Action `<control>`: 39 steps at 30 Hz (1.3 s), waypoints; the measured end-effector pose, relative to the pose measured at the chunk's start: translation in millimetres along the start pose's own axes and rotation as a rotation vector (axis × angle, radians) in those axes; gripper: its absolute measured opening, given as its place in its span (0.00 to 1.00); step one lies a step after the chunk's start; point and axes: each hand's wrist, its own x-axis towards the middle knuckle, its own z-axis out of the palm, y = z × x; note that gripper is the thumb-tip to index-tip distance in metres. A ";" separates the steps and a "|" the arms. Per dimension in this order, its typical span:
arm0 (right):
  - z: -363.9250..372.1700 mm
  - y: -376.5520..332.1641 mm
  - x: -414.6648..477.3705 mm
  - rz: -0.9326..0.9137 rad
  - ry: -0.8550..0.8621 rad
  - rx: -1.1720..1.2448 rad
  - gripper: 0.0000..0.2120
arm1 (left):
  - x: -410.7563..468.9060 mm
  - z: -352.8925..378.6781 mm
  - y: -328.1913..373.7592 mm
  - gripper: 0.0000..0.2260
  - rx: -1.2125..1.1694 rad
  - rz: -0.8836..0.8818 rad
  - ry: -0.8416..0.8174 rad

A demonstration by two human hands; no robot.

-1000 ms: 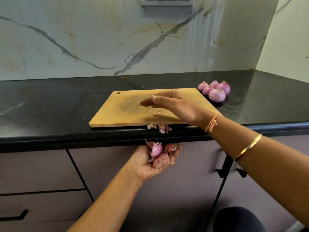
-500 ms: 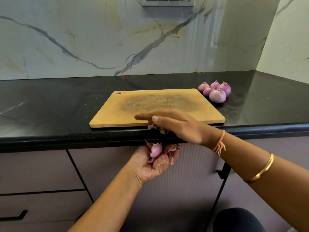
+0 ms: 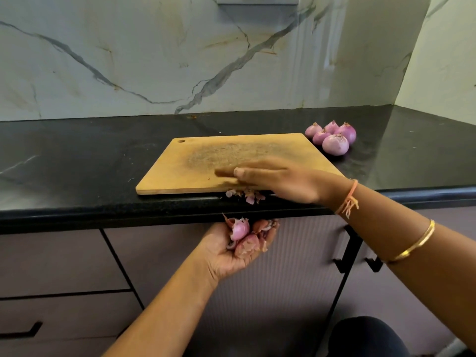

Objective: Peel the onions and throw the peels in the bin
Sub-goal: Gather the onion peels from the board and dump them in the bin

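Note:
My left hand (image 3: 231, 253) is cupped palm up just below the counter's front edge and holds a pile of pink onion peels (image 3: 244, 235). My right hand (image 3: 278, 181) lies flat, fingers straight and pointing left, over the near edge of the wooden cutting board (image 3: 206, 163). A few loose peels (image 3: 247, 195) lie on the counter lip under that hand. Several peeled purple onions (image 3: 333, 139) sit together on the black counter beyond the board's right far corner. No bin is in view.
The black countertop (image 3: 77, 163) runs along a marble-patterned wall and turns at the right corner. Below it are grey drawers (image 3: 51, 266) and cabinet doors with black handles (image 3: 343, 256). A dark rounded shape (image 3: 365, 336) shows at the bottom right.
My right hand swept from the board toward the counter edge, then moved back a little onto the board's near edge. My left hand stayed cupped under the edge with the peels.

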 end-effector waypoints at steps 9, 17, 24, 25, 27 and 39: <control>-29.6 52.9 3.7 0.196 -0.132 -0.371 0.27 | -6.3 5.9 -2.2 0.16 -0.119 -0.024 -0.081; -34.6 60.0 23.8 0.185 -0.153 -0.307 0.26 | -1.1 0.4 -0.6 0.16 -0.108 -0.046 -0.061; -11.7 46.3 19.9 -0.022 0.183 -0.104 0.16 | 0.2 -1.2 -0.5 0.16 -0.077 -0.023 -0.014; -4.7 40.7 14.8 -0.049 0.194 0.033 0.15 | -0.6 -0.4 -1.2 0.16 -0.073 -0.016 -0.015; 6.4 31.6 8.8 -0.067 0.163 0.212 0.14 | -2.5 1.9 -2.7 0.16 -0.093 0.002 -0.012; 29.8 17.4 3.6 -0.168 0.071 0.114 0.16 | -4.4 8.6 -5.1 0.15 -0.093 0.057 0.015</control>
